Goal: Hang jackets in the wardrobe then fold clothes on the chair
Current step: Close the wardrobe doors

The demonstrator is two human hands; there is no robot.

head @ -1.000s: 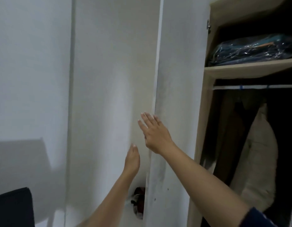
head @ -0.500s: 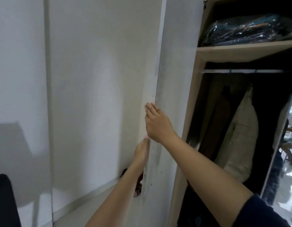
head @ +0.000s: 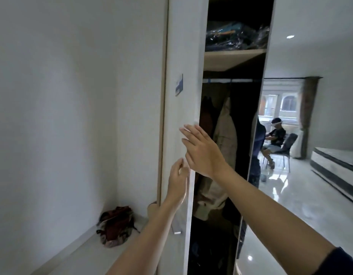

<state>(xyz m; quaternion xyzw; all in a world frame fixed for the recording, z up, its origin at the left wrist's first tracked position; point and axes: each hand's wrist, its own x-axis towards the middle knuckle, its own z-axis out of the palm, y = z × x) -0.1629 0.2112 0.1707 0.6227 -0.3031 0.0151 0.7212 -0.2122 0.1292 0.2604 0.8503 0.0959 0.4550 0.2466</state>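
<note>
Wardrobe [head: 243, 108] centre frame, door [head: 181, 46] ajar. 2 hands apart, both at the door's free edge, mid-frame. Right hand [head: 201, 149] flat, fingers straight, tips over the door face. Left hand [head: 178, 181] just below, fingers bent at the edge; grip or plain touch, cannot tell. Beige jacket [head: 225, 135] hangs inside under rail [head: 227, 80], right of the hands. Wrapped bundle [head: 235, 36] on shelf [head: 233, 54], upper centre. Red bag [head: 116, 225] on floor, lower left. Seated person [head: 274, 135] right-middle.

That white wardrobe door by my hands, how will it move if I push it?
The door looks like a tall, rigid panel, so it should swing as one piece, not flex. It seems thin, so probably light. Its smooth face may let a flat right hand slide.
</note>
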